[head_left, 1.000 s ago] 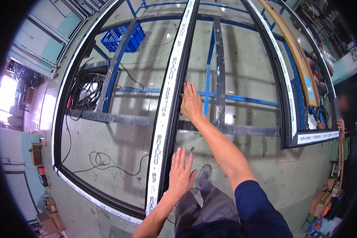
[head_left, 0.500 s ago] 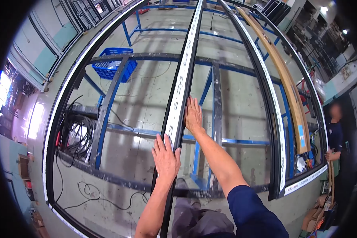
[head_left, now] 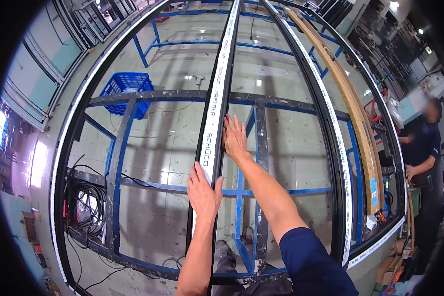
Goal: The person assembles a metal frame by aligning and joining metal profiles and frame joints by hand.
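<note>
A long black profile with a white strip printed "SCHÜCO PARTNER" runs away from me through the middle of the view. My left hand lies on its near part, with fingers stretched out over the white strip and thumb apart on the right. Farther along, my right hand rests against the profile's right side, fingers pointing forward and slightly spread. Its thumb is mostly hidden. Neither hand is wrapped around the bar.
Below are dark and blue steel supports. A blue crate and coiled black cable lie left. Another white-striped profile and a wooden-coloured beam run along the right. A person stands far right.
My view has shifted forward, so the supports and crate appear lower. Both hands stay against the profile, farther forward relative to the supports. The person at right has changed arm position.
</note>
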`<act>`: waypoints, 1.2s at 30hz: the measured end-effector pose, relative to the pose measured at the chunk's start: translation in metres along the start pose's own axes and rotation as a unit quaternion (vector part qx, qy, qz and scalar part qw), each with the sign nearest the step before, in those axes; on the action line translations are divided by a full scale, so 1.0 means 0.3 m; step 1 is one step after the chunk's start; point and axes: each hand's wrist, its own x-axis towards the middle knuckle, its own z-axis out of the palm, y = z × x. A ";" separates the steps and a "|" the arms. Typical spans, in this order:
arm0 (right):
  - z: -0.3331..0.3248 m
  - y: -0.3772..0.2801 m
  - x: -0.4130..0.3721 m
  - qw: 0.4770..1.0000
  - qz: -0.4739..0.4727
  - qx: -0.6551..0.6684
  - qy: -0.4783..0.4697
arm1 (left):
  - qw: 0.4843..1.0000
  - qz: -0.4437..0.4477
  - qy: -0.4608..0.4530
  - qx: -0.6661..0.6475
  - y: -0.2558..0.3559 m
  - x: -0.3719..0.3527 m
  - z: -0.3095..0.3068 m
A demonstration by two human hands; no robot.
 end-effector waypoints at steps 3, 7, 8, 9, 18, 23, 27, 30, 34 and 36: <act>0.001 0.003 0.022 1.000 0.019 0.010 -0.016 | 1.000 -0.005 0.006 0.009 0.013 0.003 -0.005; -0.076 -0.058 -0.037 0.991 0.080 0.057 -0.090 | 1.000 -0.009 0.009 0.004 -0.003 0.004 0.015; -0.083 -0.074 -0.099 0.984 0.103 0.086 -0.117 | 1.000 -0.008 0.013 0.003 0.002 0.002 0.009; -0.026 -0.051 -0.199 0.982 0.085 0.137 -0.098 | 1.000 -0.010 0.014 -0.004 0.008 0.000 0.004; -0.508 -0.293 -1.440 0.960 -0.156 0.175 -0.152 | 0.990 0.083 0.027 -0.106 -0.173 -0.280 -0.049; -0.415 -0.262 -1.539 0.952 -0.239 -0.085 -0.174 | 0.978 0.044 0.003 -0.205 -0.162 -1.159 -0.423; -0.425 -0.257 -1.545 0.962 -0.229 0.040 -0.146 | 0.978 -0.063 0.030 -0.198 -0.143 -1.873 -0.527; -0.458 -0.327 -1.583 0.966 -0.097 0.070 -0.231 | 0.958 -0.175 0.051 -0.222 -0.111 -2.230 -0.527; -0.366 -0.436 -1.751 0.972 -0.171 0.010 -0.161 | 0.946 -0.203 0.125 -0.221 -0.131 -2.354 -0.582; -0.373 -0.506 -1.875 0.968 -0.233 -0.018 -0.088 | 0.942 -0.190 0.187 -0.203 -0.180 -2.361 -0.639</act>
